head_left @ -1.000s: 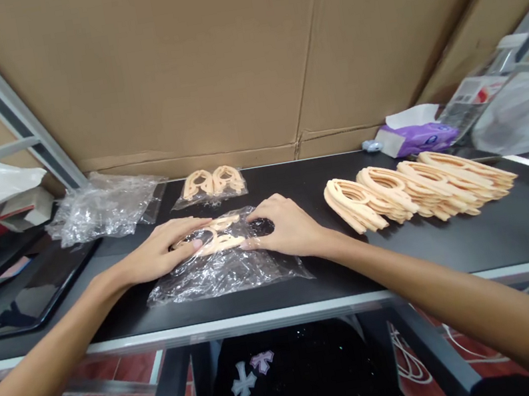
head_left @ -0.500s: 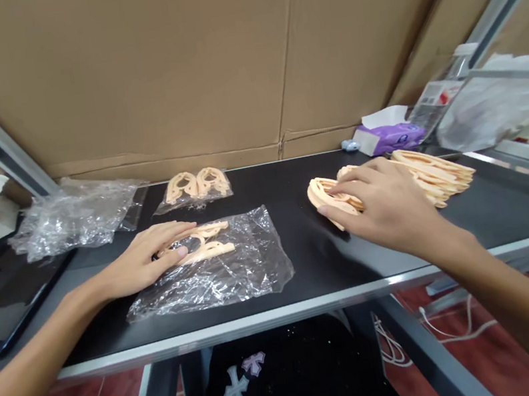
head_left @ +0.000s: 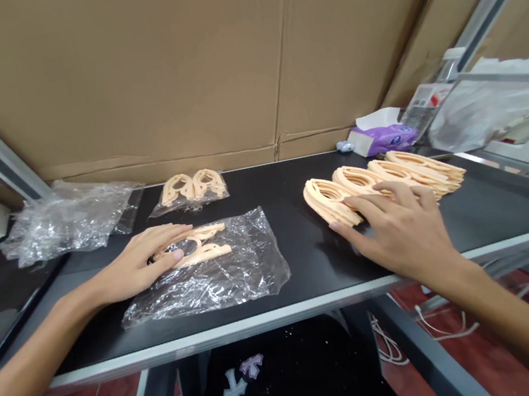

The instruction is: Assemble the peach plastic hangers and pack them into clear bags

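My left hand (head_left: pixel 146 262) grips the rounded end of a cream plastic folding hanger (head_left: pixel 210 251), thumb on the near side and fingers across the far side. The hanger lies over a clear plastic bag (head_left: pixel 228 282); whether it is inside the bag I cannot tell. On the right, my right hand (head_left: pixel 404 228) rests with fingers spread at the near ends of several overlapping stacks of the same hangers (head_left: pixel 325 198). Its fingertips touch or hover just above them, and nothing is lifted. Behind the left hand, two more hangers (head_left: pixel 193 186) lie side by side in a clear bag.
A heap of clear bags (head_left: pixel 70 220) lies at the back left, beside a dark tablet-like device (head_left: pixel 5 302). At the back right are a purple tissue pack (head_left: pixel 383 137) and a clear bottle (head_left: pixel 434 92). Cardboard (head_left: pixel 146 69) stands behind the black tabletop (head_left: pixel 307 272).
My right hand has drawn back toward me and slightly right, uncovering more of the hanger stacks. My left hand stays on its hanger. The whole view has shifted a little.
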### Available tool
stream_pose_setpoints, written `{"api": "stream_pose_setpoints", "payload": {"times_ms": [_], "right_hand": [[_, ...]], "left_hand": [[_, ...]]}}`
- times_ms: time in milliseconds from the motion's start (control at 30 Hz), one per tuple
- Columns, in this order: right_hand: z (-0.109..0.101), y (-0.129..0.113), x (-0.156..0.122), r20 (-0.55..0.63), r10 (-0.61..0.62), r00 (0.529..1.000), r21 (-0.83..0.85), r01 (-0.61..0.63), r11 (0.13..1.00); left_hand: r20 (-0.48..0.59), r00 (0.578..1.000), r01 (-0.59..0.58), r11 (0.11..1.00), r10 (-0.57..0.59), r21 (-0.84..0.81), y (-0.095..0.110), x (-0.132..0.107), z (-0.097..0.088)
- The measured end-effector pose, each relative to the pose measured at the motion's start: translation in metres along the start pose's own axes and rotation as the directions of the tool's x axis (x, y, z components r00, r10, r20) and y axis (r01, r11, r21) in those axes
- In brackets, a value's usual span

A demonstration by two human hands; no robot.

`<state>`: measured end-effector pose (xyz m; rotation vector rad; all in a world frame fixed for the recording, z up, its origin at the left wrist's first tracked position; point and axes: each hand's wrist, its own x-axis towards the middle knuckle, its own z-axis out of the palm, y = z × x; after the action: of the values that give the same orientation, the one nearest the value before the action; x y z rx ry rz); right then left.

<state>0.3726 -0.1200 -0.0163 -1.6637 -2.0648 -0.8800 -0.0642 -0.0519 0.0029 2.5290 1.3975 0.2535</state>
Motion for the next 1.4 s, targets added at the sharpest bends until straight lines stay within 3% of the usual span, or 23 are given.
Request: {"api": "stream_pose_setpoints", "payload": {"times_ms": [333, 800, 1133, 1300, 1400], "right_hand": [[0.003, 0.002, -0.006, -0.044, 0.033, 0.998, 0.071, -0.03, 0.997], [0.001, -0.002, -0.001, -0.017, 0.115, 0.993, -0.107, -0.116, 0.988], [-0.003, 0.012, 0.011, -0.015, 0.208, 0.978, 0.182, -0.202, 0.962], [-0.019, 0.022, 0.018, 0.062, 0.268, 0.961, 0.532, -0.259, 0.806], [-0.028, 0.021, 0.017, 0.112, 0.203, 0.973, 0.656, -0.226, 0.72]], "left_hand": [[0.002, 1.0, 0.006, 1.0, -0.006, -0.023, 0.0, 0.0, 0.0], [-0.006, 1.0, -0.01, 1.0, 0.01, -0.004, 0.0, 0.001, -0.001], [0.005, 1.0, -0.004, 1.0, 0.004, -0.014, 0.0, 0.001, 0.0], [0.009, 1.0, -0.007, 1.0, 0.007, -0.009, 0.005, 0.001, -0.002], [0.004, 1.0, 0.0, 1.0, 0.0, -0.005, 0.007, 0.002, -0.001]]}}
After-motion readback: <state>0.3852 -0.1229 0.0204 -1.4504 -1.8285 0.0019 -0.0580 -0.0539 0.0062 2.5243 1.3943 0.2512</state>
